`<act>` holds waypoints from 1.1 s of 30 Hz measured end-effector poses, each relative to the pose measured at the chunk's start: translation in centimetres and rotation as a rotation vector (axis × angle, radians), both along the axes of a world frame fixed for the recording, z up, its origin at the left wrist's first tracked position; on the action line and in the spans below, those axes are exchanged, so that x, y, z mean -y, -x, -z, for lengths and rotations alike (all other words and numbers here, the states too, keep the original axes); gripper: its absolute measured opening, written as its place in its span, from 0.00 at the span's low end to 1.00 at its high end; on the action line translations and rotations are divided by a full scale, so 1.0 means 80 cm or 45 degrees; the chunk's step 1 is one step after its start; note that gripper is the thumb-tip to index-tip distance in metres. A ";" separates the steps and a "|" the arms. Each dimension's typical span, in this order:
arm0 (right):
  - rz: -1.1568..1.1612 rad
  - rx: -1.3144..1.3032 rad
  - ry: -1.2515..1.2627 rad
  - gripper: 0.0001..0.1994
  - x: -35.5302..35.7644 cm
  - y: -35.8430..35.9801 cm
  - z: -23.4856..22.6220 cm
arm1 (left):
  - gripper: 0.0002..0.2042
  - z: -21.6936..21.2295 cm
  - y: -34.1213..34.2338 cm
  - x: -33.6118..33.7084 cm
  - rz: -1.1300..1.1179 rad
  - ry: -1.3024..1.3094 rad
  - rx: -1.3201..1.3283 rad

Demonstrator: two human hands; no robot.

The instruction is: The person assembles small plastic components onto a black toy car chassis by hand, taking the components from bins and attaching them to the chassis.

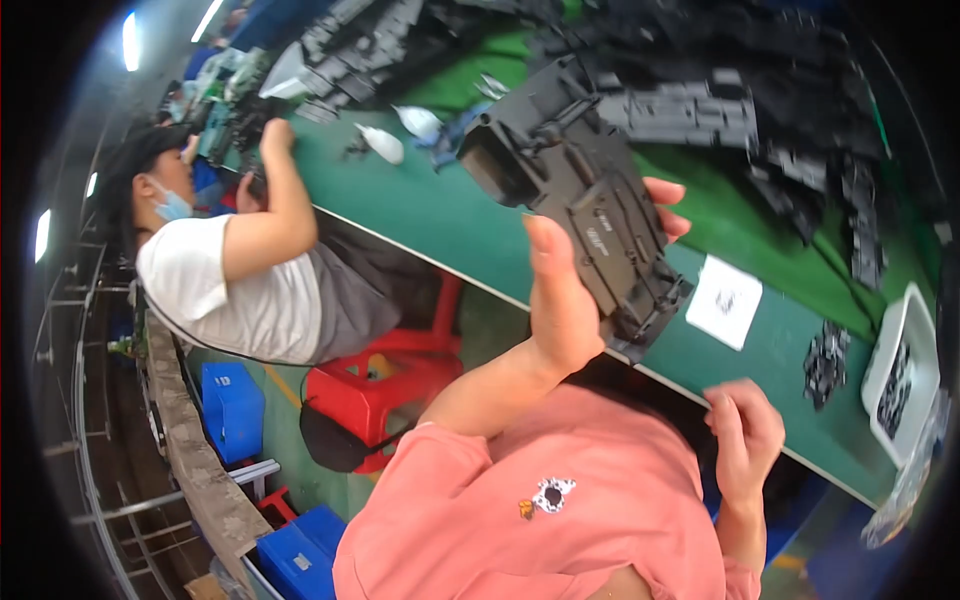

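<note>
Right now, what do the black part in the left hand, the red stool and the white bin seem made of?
Black part in the left hand: probably matt moulded plastic, given its ridges and recesses. Red stool: likely smooth plastic, evenly coloured with rounded edges. White bin: probably plastic, with plain even walls, though coated metal can't be ruled out.

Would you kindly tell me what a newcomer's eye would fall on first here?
First, probably the black plastic part held in the left hand, upper centre. Next would come the wearer's pink top at bottom centre, then the bright red stool left of centre.
</note>
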State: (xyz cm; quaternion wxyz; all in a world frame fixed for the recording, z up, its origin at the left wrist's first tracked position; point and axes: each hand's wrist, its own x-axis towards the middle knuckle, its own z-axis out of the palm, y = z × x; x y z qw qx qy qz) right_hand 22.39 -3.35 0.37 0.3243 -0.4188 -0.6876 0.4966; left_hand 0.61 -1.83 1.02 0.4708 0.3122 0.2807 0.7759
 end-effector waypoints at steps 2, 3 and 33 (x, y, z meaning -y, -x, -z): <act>0.062 0.111 -0.331 0.03 -0.001 -0.008 0.001 | 0.42 -0.020 0.038 -0.007 -0.009 -0.044 0.003; 0.069 0.207 -0.373 0.04 -0.002 -0.015 0.003 | 0.40 -0.033 0.057 -0.014 -0.056 -0.061 -0.035; 0.202 0.454 -0.964 0.05 -0.014 -0.008 0.042 | 0.33 -0.048 0.466 -0.204 -1.382 0.964 -2.795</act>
